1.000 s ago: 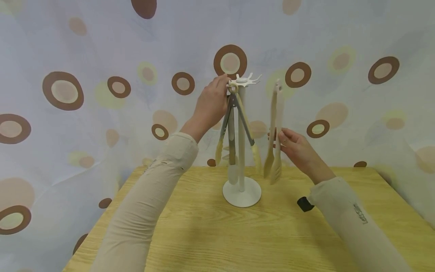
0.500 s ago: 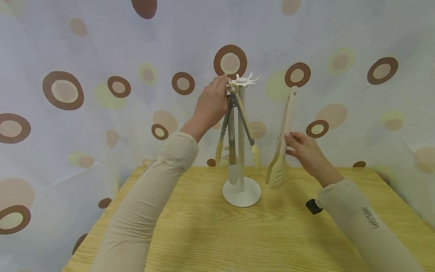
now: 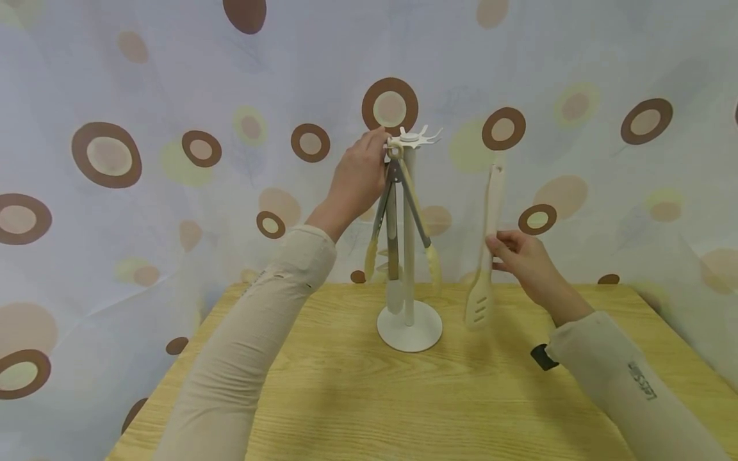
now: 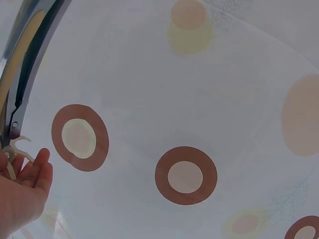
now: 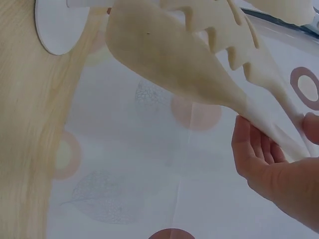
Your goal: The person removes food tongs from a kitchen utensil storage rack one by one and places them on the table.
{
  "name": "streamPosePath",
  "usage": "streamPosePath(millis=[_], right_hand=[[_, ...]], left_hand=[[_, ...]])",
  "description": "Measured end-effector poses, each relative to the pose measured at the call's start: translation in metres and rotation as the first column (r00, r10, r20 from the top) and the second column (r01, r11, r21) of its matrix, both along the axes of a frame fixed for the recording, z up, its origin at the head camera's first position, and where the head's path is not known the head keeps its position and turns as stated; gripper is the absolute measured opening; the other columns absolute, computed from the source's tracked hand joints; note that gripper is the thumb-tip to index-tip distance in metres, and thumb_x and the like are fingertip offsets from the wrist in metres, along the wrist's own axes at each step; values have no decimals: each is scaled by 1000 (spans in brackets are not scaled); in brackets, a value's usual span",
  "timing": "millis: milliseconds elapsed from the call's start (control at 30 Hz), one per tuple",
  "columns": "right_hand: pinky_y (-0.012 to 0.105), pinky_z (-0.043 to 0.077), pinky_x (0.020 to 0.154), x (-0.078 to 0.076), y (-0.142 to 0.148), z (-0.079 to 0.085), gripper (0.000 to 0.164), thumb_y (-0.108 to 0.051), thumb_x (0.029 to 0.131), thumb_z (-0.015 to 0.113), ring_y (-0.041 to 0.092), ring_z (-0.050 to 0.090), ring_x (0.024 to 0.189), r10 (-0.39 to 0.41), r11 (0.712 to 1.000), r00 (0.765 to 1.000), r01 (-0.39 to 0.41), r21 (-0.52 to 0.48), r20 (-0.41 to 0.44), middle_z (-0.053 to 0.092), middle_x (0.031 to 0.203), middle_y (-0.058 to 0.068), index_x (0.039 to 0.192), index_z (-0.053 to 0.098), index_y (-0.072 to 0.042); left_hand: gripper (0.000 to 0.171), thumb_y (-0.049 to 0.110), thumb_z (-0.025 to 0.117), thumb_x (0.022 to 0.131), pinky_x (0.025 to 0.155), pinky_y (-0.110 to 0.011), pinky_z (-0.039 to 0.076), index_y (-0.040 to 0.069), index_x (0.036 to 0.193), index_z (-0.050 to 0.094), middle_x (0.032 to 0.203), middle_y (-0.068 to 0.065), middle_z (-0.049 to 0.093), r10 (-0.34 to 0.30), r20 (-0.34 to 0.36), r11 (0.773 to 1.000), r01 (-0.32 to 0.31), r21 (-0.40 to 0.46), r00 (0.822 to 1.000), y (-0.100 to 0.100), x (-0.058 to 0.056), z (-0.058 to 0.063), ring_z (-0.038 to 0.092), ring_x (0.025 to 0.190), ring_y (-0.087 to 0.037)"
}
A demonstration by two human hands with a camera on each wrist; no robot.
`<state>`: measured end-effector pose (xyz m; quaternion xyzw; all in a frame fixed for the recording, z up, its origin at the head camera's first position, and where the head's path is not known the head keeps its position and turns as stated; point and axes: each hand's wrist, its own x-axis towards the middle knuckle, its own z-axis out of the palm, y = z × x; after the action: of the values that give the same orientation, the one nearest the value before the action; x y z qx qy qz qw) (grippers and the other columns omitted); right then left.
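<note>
A white utensil stand (image 3: 409,333) with a round base and a hooked top stands on the table. Metal tongs with pale yellow tips (image 3: 413,208) hang by a ring from one hook, arms spread. My left hand (image 3: 359,169) holds the stand's top at that hook; in the left wrist view, its fingers (image 4: 42,172) curl beside the tongs' ring end. To the right of the stand, my right hand (image 3: 526,264) pinches beige spatula tongs (image 3: 480,304) upright, heads down. The right wrist view shows one solid blade (image 5: 164,55) and one slotted, toothed blade (image 5: 224,30).
The stand is on a light wooden table (image 3: 369,403). Another hanging utensil with a pale rounded end (image 3: 394,298) shows behind the metal tongs. A patterned curtain (image 3: 144,256) closes off the back, just beyond the table's far edge.
My right hand has moved right and slightly down, away from the stand, with the beige tongs. Their two arms have come together and turned in the head view. My left hand stays put.
</note>
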<state>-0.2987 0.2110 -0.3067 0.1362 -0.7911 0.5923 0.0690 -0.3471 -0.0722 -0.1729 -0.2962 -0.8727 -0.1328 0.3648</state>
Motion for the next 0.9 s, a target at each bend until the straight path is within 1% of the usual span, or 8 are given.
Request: streamPosePath(millis=[100, 167, 300, 400, 633, 900], right_hand=[[23, 55, 79, 1, -3, 0, 63, -33, 101, 47, 2, 56, 93, -36, 997, 999, 34, 72, 20, 49, 124, 25, 138, 34, 16], [25, 55, 79, 2, -5, 0, 66, -36, 100, 47, 7, 56, 94, -59, 992, 998, 54, 114, 38, 47, 127, 29, 140, 32, 15], [32, 56, 79, 4, -8, -1, 69, -40, 100, 47, 11, 58, 90, -89, 980, 995, 79, 181, 49, 49, 121, 28, 140, 32, 14], [35, 57, 79, 6, -8, -3, 69, -39, 99, 48, 12, 59, 86, -90, 974, 995, 78, 212, 48, 50, 116, 27, 140, 32, 14], [31, 58, 72, 9, -6, -7, 72, -38, 100, 48, 25, 63, 88, -97, 955, 993, 73, 289, 69, 50, 114, 31, 139, 28, 19], [37, 58, 73, 10, -1, -14, 74, -38, 100, 47, 35, 61, 94, -89, 940, 988, 42, 339, 125, 48, 114, 33, 138, 25, 22]], left_hand=[[29, 6, 40, 101, 102, -42, 42, -2, 125, 52, 139, -17, 49, 0, -4, 1000, 0, 3, 1000, 0, 0, 0, 49, 126, -30], [28, 7, 40, 101, 102, -42, 42, -2, 125, 52, 139, -17, 49, -1, -7, 1000, 1, 3, 1000, -1, 0, 0, 49, 127, -30], [29, 7, 39, 102, 103, -42, 41, -2, 126, 52, 139, -17, 49, -3, 3, 1000, 3, 4, 1000, -1, -1, -1, 48, 128, -29], [29, 7, 39, 102, 103, -42, 41, -2, 127, 52, 139, -17, 49, -4, 6, 1000, 4, 2, 1000, -1, -2, -1, 47, 128, -29], [30, 7, 39, 102, 102, -43, 42, -2, 127, 51, 139, -18, 48, -3, -1, 1000, 3, 1, 1000, -1, -1, -2, 49, 127, -30], [29, 9, 38, 102, 101, -44, 42, -2, 126, 51, 140, -17, 48, -7, 1, 1000, 7, 4, 1000, 0, -2, -2, 49, 126, -30]])
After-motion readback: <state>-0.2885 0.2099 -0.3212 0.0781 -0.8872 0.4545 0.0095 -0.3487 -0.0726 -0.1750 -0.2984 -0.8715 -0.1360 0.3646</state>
